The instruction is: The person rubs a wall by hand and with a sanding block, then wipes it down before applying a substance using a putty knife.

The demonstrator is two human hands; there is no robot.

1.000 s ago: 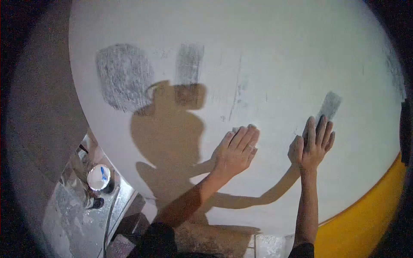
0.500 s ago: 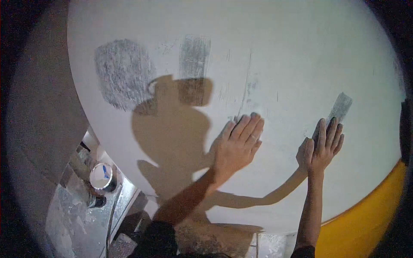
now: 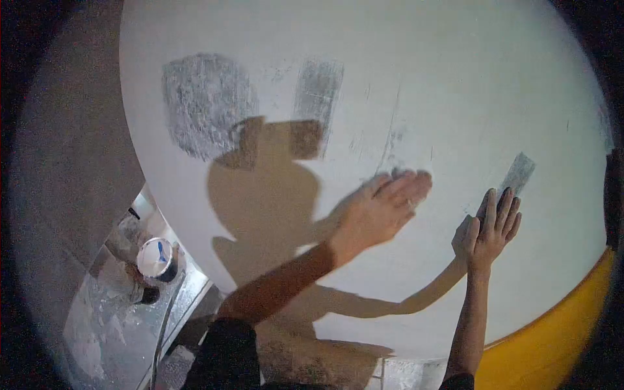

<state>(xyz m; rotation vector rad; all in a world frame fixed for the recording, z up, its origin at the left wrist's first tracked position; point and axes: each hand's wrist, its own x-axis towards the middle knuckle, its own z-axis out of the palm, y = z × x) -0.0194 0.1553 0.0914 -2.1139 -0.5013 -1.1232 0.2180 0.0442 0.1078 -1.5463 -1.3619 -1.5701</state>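
A large pale curved surface (image 3: 364,273) fills most of the view, marked with grey scuffed patches. Near its middle my left hand (image 3: 380,214) lies flat against it, its fingers stretched out toward the upper right and slightly blurred. Farther right, my right hand (image 3: 494,227) is also laid on the surface with fingers extended upward. Just above those fingertips is a small grey rectangular patch (image 3: 519,172). No tool shows in either hand; what lies under the palms is hidden. Faint dark scratches run above my left hand.
At lower left a white bucket (image 3: 156,259) with something blue in it stands on a spattered floor (image 3: 107,325). A hose or cable (image 3: 166,322) runs beside it. A yellow surface (image 3: 552,318) borders the lower right. My shadow covers the left-centre of the pale surface.
My left hand has moved to the right across the surface and turned so its fingers point more rightward. The right hand stays in nearly the same place. The view has shifted slightly.
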